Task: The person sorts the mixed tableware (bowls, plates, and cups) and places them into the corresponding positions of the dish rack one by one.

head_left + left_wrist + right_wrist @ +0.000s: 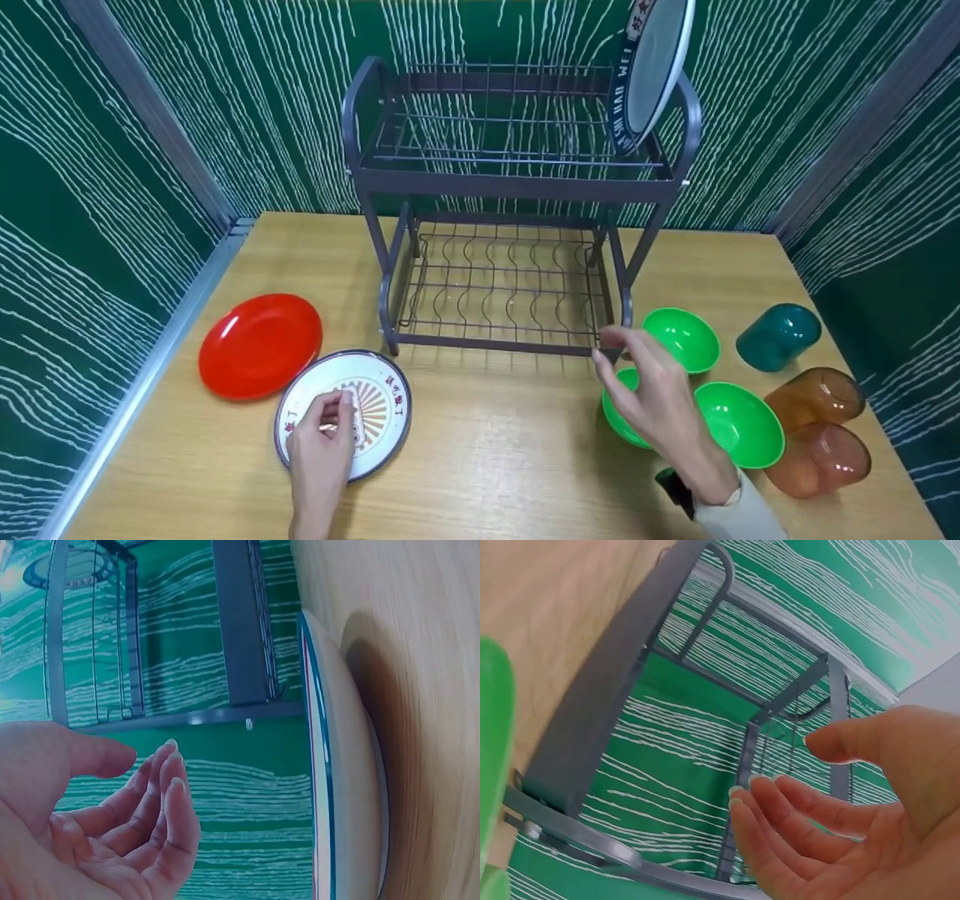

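Note:
My left hand hovers over a white plate with a dark rim and an orange ray pattern. Its fingers curve loosely with a gap to the thumb, and nothing is between them in the left wrist view, where the plate lies apart from the hand. A red plate lies beside the white one, at its upper left. My right hand is in the air over the green bowls, partly hiding the nearest bowl. Thumb and fingers are apart and hold nothing in the right wrist view.
A two-tier dark dish rack stands at the back middle, a large plate upright in its top right. Two more green bowls sit at the right. Beyond them are a teal cup and two amber cups.

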The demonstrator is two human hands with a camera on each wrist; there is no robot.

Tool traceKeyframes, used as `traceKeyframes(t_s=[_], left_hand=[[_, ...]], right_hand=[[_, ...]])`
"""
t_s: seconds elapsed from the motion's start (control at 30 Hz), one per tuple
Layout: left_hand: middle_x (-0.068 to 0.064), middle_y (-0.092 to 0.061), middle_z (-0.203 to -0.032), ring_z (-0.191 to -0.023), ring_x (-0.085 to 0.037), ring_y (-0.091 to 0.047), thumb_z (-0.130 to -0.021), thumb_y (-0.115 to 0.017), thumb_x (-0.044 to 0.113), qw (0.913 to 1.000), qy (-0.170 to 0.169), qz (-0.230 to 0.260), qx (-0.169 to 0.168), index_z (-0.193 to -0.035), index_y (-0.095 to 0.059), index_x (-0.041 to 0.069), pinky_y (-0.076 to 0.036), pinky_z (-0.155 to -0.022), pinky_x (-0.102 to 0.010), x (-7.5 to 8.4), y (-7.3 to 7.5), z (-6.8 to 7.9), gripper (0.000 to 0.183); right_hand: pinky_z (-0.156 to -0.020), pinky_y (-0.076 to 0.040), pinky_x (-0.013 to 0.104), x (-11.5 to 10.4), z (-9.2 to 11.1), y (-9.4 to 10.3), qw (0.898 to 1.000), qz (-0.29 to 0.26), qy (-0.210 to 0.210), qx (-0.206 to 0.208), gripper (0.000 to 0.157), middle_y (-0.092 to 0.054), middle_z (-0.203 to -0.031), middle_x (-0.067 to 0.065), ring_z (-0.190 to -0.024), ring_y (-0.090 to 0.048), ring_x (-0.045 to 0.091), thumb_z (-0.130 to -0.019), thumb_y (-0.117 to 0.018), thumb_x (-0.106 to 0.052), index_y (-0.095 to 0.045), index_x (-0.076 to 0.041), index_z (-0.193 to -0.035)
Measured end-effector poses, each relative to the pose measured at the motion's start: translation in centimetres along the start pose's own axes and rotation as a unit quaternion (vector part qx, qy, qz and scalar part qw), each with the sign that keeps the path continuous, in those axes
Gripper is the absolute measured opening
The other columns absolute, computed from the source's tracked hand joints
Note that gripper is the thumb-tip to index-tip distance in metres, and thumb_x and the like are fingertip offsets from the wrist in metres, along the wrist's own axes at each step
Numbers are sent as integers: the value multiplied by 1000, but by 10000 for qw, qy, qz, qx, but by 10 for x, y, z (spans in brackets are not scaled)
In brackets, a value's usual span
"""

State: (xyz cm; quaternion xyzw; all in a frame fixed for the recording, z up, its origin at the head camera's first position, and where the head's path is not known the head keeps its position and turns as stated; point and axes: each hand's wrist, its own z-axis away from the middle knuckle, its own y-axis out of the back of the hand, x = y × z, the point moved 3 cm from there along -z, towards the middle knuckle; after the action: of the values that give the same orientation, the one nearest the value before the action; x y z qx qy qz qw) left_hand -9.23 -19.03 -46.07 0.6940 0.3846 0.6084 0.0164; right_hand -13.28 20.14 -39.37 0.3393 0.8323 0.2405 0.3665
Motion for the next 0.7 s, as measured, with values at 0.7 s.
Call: traceKeyframes(t_s=[0.7], left_hand=[[-25, -60, -124, -114, -41, -57, -105, -57, 22, 9880, 1350, -738, -161, -132, -56, -5, -47, -101, -55, -29, 33, -31, 38]], right_hand=[[-78, -60, 37, 6, 35, -31, 9968, -380, -275, -644, 27, -70, -110, 10, -96, -67, 21, -86, -80, -2, -70, -1, -111]])
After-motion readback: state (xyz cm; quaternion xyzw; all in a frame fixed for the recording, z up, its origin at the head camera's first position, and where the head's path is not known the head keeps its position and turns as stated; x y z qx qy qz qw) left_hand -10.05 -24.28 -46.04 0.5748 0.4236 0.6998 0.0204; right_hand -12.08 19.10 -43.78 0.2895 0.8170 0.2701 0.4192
